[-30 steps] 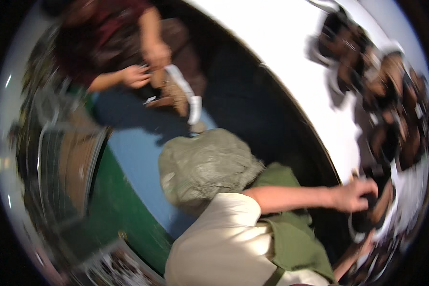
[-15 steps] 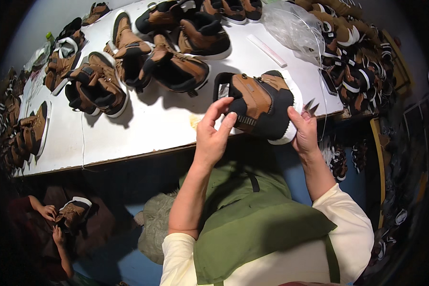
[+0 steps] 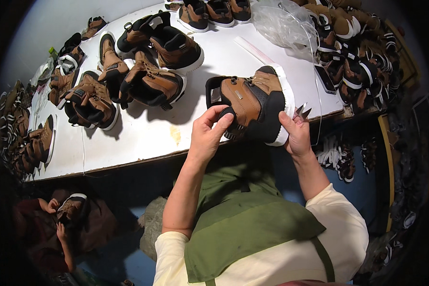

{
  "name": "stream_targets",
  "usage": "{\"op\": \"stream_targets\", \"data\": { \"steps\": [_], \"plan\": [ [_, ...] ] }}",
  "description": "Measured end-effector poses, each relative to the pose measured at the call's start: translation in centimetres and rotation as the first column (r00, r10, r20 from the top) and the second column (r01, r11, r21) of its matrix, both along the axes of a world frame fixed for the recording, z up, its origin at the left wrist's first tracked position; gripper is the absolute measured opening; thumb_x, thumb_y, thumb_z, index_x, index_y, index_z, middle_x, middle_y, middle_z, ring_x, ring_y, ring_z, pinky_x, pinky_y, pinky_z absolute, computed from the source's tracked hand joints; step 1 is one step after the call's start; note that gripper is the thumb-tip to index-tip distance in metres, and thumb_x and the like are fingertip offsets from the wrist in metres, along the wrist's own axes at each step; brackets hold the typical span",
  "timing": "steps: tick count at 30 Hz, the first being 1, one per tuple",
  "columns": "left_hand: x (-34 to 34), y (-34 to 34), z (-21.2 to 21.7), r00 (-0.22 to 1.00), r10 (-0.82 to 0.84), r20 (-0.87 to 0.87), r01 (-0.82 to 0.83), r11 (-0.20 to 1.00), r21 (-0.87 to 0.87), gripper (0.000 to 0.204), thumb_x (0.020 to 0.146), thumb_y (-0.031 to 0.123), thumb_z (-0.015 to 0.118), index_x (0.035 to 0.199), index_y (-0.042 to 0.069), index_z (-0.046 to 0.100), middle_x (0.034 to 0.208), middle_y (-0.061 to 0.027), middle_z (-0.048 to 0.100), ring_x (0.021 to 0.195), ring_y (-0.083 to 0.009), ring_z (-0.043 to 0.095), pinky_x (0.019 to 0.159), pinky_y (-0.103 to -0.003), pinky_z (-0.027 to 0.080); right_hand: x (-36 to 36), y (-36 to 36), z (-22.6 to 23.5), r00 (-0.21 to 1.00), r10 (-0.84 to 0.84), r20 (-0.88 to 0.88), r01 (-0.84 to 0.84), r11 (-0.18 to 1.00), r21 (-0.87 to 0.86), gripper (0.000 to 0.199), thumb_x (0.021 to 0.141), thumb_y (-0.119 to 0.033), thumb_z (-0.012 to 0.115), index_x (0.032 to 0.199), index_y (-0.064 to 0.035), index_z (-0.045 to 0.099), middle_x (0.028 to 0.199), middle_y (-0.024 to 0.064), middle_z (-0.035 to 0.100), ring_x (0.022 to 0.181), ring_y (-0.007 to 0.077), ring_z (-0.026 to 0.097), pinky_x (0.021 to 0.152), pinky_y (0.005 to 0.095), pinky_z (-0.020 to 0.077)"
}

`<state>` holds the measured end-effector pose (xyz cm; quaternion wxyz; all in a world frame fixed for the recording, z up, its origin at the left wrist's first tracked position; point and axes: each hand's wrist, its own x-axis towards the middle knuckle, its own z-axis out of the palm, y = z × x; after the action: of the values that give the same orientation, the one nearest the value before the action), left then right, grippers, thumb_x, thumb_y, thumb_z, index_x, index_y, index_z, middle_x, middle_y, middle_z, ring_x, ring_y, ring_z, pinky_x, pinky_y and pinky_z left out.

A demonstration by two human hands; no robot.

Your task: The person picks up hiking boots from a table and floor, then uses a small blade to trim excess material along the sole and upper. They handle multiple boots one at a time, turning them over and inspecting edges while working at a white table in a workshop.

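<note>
A brown and black high-top shoe (image 3: 247, 101) with a white sole is held on its side at the table's front edge. My left hand (image 3: 207, 134) pinches the black heel part beside the ankle opening, thumb and forefinger closed on it. On the other side, my right hand (image 3: 297, 136) grips the white sole (image 3: 285, 90), its thumb on the black side panel. Two pointed metal blades (image 3: 303, 112), like those of thread snips, stick out beyond the right fingers. Their handle is hidden in that hand.
Several similar shoes (image 3: 150, 78) stand on the white table (image 3: 143, 138). A clear plastic bag (image 3: 283, 24) and a phone (image 3: 325, 78) lie toward the right, beside a heap of shoes (image 3: 362, 62). At lower left, a co-worker's hands (image 3: 57, 214) hold another shoe (image 3: 72, 208).
The shoe has turned slightly in my hands, showing more of its laced front. Both hands keep their hold. The whole view has shifted a little.
</note>
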<state>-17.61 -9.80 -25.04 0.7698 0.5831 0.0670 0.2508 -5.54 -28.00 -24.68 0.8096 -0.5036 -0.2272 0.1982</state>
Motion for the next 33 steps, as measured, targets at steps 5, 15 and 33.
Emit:
{"op": "stream_targets", "data": {
  "steps": [5,15,33],
  "plan": [
    [1.1,0.6,-0.4,0.994,-0.113,-0.010,0.107,0.962,-0.250,0.025,0.086,0.014,0.064,0.104,-0.003,0.062,0.092,-0.0037,0.064,0.084,-0.0092,0.058,0.079,-0.023,0.045,0.2,-0.1,0.3,0.998,-0.033,0.047,0.034,0.999,-0.023,0.008,0.086,-0.005,0.064,0.093,-0.0067,0.061,0.080,-0.0053,0.055,0.070,0.0030,0.047,0.064,0.0198,0.0383],
    [2.5,1.1,-1.0,0.961,-0.275,0.025,0.249,0.826,-0.506,0.032,0.084,0.022,0.066,0.104,-0.002,0.062,0.090,-0.0068,0.067,0.079,-0.0122,0.063,0.074,-0.025,0.050,0.1,0.7,2.0,0.996,-0.092,-0.010,0.091,0.993,-0.074,0.006,0.086,-0.007,0.065,0.087,-0.0078,0.059,0.074,-0.0068,0.051,0.064,0.0018,0.044,0.057,0.0192,0.0351],
    [3.7,-1.2,-0.3,0.985,0.158,-0.063,-0.151,0.983,0.099,0.026,0.086,0.018,0.065,0.095,-0.004,0.056,0.077,-0.0022,0.062,0.075,-0.0063,0.054,0.096,-0.030,0.040,0.9,0.9,-0.1,0.985,-0.145,0.089,0.153,0.984,-0.088,0.009,0.088,-0.009,0.064,0.082,-0.0057,0.057,0.070,-0.0073,0.048,0.061,0.0018,0.039,0.054,0.0194,0.0311]
  ]
}}
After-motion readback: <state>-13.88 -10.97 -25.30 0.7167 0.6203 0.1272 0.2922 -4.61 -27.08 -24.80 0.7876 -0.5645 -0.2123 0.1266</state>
